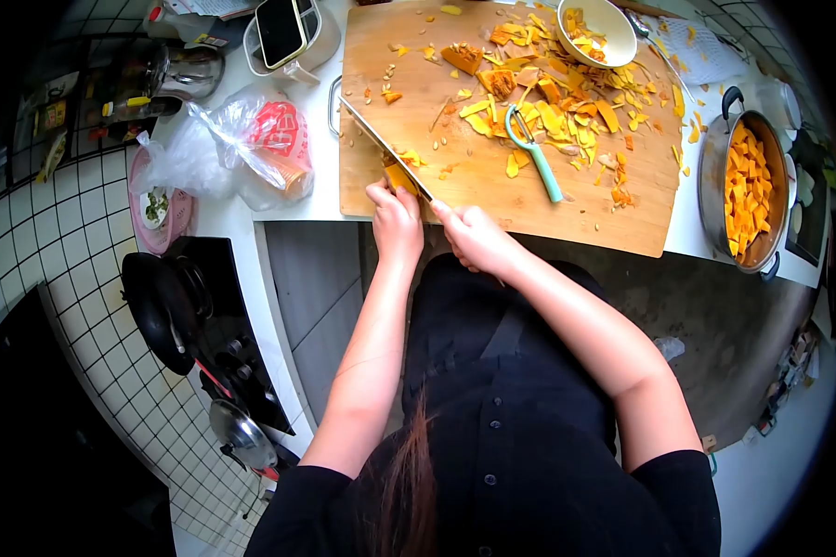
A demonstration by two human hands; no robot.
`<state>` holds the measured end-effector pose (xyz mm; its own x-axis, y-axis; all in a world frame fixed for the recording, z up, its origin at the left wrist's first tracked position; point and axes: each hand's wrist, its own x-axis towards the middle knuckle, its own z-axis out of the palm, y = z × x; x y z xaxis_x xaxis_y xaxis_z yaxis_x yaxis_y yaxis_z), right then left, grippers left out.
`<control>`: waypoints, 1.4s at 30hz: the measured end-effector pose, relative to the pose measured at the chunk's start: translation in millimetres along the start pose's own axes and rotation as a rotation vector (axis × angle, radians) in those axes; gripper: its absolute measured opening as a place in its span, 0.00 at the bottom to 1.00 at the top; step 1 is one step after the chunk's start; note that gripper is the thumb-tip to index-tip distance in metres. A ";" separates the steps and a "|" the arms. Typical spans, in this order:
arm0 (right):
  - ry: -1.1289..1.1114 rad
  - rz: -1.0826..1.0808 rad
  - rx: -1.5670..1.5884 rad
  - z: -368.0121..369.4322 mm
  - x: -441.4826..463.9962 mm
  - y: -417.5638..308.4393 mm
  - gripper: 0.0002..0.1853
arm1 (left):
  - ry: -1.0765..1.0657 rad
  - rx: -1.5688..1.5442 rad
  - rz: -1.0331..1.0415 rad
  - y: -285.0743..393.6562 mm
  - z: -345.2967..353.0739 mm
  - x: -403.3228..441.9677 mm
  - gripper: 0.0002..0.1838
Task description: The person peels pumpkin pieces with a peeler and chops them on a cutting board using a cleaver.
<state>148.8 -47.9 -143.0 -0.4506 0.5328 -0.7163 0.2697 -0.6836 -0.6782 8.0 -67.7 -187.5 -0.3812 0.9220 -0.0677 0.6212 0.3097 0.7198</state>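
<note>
My right hand (pixel 476 237) is closed round the handle of a kitchen knife (pixel 381 142), whose blade slants away to the upper left over the wooden cutting board (pixel 385 56). Beside the blade, at the board's near edge, my left hand (pixel 398 221) grips a piece of orange pumpkin (pixel 400 178), partly hidden by the fingers and knife. Small pumpkin bits lie just behind the blade. A green peeler (pixel 540 165) rests among the pumpkin peelings (pixel 567 116) to the right. Farther back are seedy pumpkin chunks (pixel 498 84).
A metal pot (pixel 712 190) of pumpkin cubes (pixel 749 190) stands at right. A cream bowl (pixel 613 28) with scraps sits on the board's far side. At left are a plastic bag (pixel 241 153), a phone (pixel 280 32) on a clear container, and a wok (pixel 156 302) on the stove.
</note>
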 end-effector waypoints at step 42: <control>-0.123 0.107 -0.220 -41.6 -3.3 -13.3 0.27 | 0.090 -0.912 -0.552 -33.9 -87.2 -43.2 0.20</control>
<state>182.1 -19.9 -138.5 -0.5058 0.3896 -0.7697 0.4938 -0.6008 -0.6286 -56.4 -138.3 -148.7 -0.5255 0.6753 -0.5175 -0.3853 0.3534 0.8524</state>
